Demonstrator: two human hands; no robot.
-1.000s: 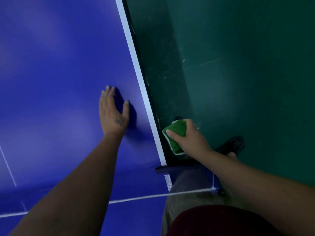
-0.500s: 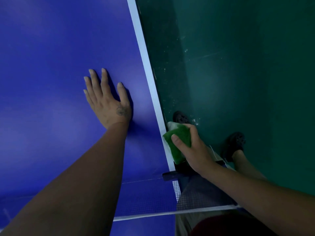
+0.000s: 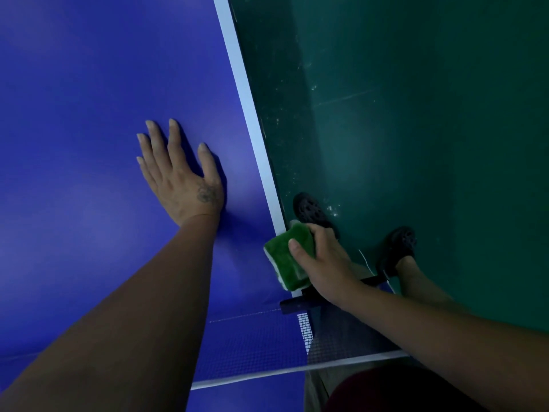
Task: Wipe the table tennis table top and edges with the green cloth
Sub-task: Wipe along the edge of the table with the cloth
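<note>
Blue surface [image 3: 89, 84] filled the left; the left hand [image 3: 181, 176] lay flat on it, fingers straight. Right hand [image 3: 323, 263] gripped the green cloth [image 3: 285, 260] against the white right edge [image 3: 252, 114], near the net [image 3: 267, 343].

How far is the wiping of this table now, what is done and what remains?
Done: nothing provable; the blue top shows no wipe marks. In hand: the right hand grips the green cloth on the white side edge, beside the net clamp, while the left hand rests flat on the top. Left: the edge stretching away ahead.
</note>
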